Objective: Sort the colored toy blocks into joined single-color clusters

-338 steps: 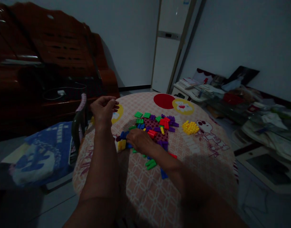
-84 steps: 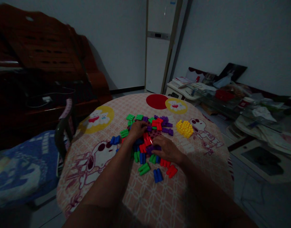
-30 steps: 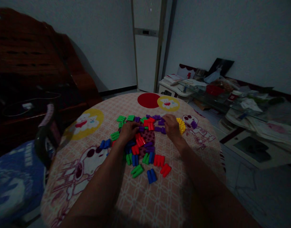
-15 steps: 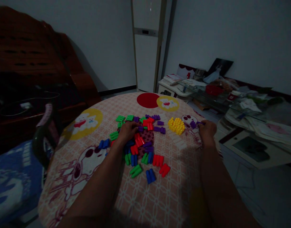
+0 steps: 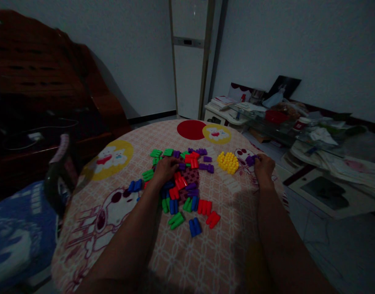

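Note:
My right hand (image 5: pixel 264 168) is closed on a purple toy building block (image 5: pixel 257 157) at the right side of the table. That block meets another purple block (image 5: pixel 250 160); whether they are joined is too small and dark to tell. My left hand (image 5: pixel 165 170) lies over the pile of coloured blocks, fingers curled and pressed together. A purple block (image 5: pixel 181 166) sits right at its fingertips, and I cannot tell whether the fingers grip it. Around this hand are green blocks (image 5: pixel 148 175), red blocks (image 5: pixel 179 179) and blue blocks (image 5: pixel 173 206).
A cluster of yellow blocks (image 5: pixel 228 163) stands between my hands. More purple blocks (image 5: pixel 206 168) lie left of it. The round table wears a patterned cloth (image 5: pixel 218 257). A chair (image 5: pixel 57 171) is at the left, and a cluttered glass-topped cabinet (image 5: pixel 267 126) beyond the right edge.
My right hand has shifted slightly left, bringing its purple block against the other purple piece. My left hand stays at the pile. The whole view has moved a little.

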A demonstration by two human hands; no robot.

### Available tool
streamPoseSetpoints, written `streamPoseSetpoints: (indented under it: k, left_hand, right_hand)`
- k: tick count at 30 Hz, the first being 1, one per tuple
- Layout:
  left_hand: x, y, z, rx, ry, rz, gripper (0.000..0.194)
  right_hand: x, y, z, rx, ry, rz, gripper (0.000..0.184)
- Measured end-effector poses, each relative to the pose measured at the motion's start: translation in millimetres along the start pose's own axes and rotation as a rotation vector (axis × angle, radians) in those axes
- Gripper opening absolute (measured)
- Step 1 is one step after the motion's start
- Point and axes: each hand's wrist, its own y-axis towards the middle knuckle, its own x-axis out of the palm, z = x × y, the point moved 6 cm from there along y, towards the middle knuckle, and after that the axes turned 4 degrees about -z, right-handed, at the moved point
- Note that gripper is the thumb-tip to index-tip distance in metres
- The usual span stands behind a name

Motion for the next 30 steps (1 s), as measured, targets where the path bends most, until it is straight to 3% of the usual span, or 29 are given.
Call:
streamPoseSetpoints:
  k: [4,9,12,14,17,20,22,26,30]
  left_hand:
    - [-0.6,-1,2,-0.005,-0.014,0.018,0.031]
    - [-6.0,0,-2,-0.016,-0.052,0.027,0.030]
    - [-18.7,0,-12,-0.060,-0.088,0.087,0.029]
    - [-27.8,-2,-22,-0.101,-0.109,0.143,0.030]
    - [-35.0,-5,-37,-0.155,-0.151,0.189,0.031]
    - [-35.6,-7,-46,-0.172,-0.191,0.205,0.031]
    - [-35.3,-8,-49,-0.175,-0.215,0.216,0.032]
    - [-35.1,-7,-53,-0.198,-0.242,0.230,0.033]
    - [-34.4,-6,-52,-0.202,-0.212,0.223,0.030]
  right_hand:
    - [-4,-1,-5,0.015,-0.017,0.017,0.037]
    - [-23,-1,-20,0.027,0.014,0.159,0.042]
    - [-27,-5,-49,-0.070,0.090,0.158,0.039]
    - [-24,-16,-82,-0.194,0.171,0.111,0.035]
    - [-14,-46,-147,-0.443,0.338,-0.032,0.029]
    - [1,-88,-207,-0.701,0.435,-0.278,0.026]
    - [10,-114,-232,-0.835,0.432,-0.468,0.024]
    - [21,-139,-244,-0.946,0.415,-0.759,0.015]
    - [20,-136,-238,-0.933,0.451,-0.863,0.011]
